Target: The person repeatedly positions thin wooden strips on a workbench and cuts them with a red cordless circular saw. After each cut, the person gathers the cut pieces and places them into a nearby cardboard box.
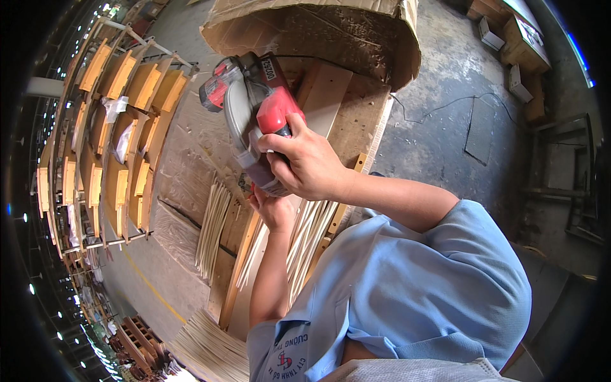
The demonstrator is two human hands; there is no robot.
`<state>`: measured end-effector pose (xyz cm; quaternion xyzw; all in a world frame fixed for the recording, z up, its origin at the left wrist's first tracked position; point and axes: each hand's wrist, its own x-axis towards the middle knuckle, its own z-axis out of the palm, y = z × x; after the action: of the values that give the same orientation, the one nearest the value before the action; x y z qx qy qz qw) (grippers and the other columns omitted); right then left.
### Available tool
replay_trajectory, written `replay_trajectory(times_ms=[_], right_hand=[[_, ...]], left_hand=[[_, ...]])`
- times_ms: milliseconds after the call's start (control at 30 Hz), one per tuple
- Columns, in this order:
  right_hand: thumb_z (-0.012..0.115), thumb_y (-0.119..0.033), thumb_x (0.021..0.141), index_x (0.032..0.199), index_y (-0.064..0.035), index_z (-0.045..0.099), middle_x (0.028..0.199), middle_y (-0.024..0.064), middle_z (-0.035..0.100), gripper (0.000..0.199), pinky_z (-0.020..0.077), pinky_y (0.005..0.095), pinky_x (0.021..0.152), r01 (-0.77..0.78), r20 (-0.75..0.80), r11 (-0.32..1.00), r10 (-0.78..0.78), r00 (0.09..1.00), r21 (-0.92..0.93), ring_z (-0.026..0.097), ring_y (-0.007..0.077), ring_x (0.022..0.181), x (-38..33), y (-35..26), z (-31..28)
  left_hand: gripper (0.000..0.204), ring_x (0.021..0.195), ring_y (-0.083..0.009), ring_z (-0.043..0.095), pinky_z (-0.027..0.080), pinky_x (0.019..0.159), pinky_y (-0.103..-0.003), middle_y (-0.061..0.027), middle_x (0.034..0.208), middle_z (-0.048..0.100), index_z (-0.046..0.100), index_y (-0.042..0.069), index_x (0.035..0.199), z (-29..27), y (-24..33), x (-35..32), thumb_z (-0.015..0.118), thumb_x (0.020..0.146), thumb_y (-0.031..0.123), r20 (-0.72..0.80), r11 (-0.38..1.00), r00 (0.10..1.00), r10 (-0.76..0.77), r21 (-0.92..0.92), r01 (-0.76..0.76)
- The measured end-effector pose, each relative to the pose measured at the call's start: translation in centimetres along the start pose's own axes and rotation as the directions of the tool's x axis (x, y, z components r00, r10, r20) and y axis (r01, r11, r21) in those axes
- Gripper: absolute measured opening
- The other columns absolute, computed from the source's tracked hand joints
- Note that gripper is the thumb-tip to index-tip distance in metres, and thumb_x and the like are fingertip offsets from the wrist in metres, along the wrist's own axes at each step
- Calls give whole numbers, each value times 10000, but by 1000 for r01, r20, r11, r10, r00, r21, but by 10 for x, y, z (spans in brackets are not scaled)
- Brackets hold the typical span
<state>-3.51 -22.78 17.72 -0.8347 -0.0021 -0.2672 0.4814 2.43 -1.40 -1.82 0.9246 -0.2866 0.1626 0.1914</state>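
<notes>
Gripping the red handle (272, 113) of the saw (253, 95), the right hand (305, 159) is closed round it; the saw is set before the cardboard box (356, 13). The left hand (275, 209) is curled close beneath; whether strips (312, 223) are pinched cannot be told. That hand could be cut if the saw were lowered there; strips could be kicked up if loosely held.

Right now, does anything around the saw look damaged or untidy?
Yes. Beyond the saw, the cardboard box has a ragged, uneven edge, as if worn. To its right, a thin cable trails loosely across the stained floor.
</notes>
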Motion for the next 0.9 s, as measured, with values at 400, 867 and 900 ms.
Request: replay_trajectory(times_ms=[400, 867, 900], right_hand=[[652, -99, 886, 1194, -187, 665, 1150, 238, 519, 320, 526, 531, 812, 23, -10, 1000, -23, 1000, 15, 605, 458, 952, -6, 3, 2], [666, -98, 885, 1191, -179, 666, 1161, 231, 506, 317, 519, 532, 821, 64, -20, 998, -64, 998, 1, 603, 458, 967, -13, 6, 4], [668, -98, 885, 1190, -179, 667, 1162, 229, 505, 316, 520, 530, 819, 57, -16, 998, -57, 998, -1, 604, 456, 963, -15, 6, 4]], left_hand=[[468, 1460, -206, 418, 257, 1170, -480, -4, 1529, 549, 610, 201, 1452, -6, 8, 2, 668, 1002, 312, -85, 998, 996, -26, -52, 21], [377, 1451, -209, 439, 301, 1130, -496, 39, 1455, 631, 699, 190, 1339, -13, 15, 5, 683, 972, 269, -88, 999, 996, -14, -48, 10], [375, 1447, -215, 443, 305, 1124, -497, 38, 1443, 639, 700, 195, 1335, -15, 15, 5, 687, 967, 266, -97, 999, 995, 12, -39, -16]])
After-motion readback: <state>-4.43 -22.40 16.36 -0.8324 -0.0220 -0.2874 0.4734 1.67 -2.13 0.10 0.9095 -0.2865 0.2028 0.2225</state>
